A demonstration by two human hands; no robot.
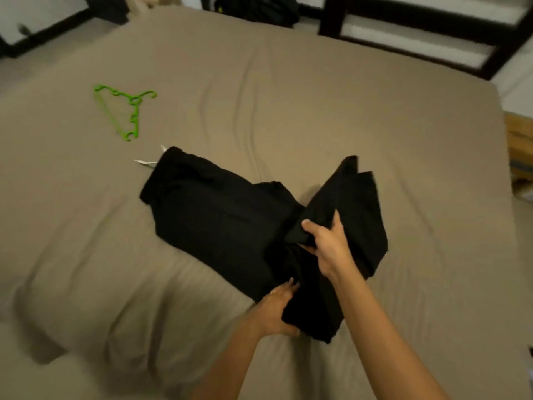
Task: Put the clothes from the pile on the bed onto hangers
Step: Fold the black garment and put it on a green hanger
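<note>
— Where's the clothing?

— One black garment (216,215) lies in the middle of the bed (317,96), on the brown sheet. Its far half is spread flat, running off to the left. The near half is bunched up, and on the right it lifts off the sheet.

— And the hands?

— Both are on it. The right hand (326,243) grasps a raised fold, thumb on one side and fingers on the other, so that part of the cloth stands up. The left hand (277,310) is lower and nearer, fingers wrapped round the bunched near end with the thumb under it.

— Any hanger?

— A green hanger (127,111) lies flat on the sheet at the far left, well apart from the garment and both hands.

— What's that white bit?

— Two white cord ends (147,161) poke out at the garment's far left edge. The cloth is too dark to tell what kind of garment it is.

— Anything else?

— A dark slatted frame (418,27) beyond the bed's far right corner, and something black (259,7) at the far edge, blurred.
</note>
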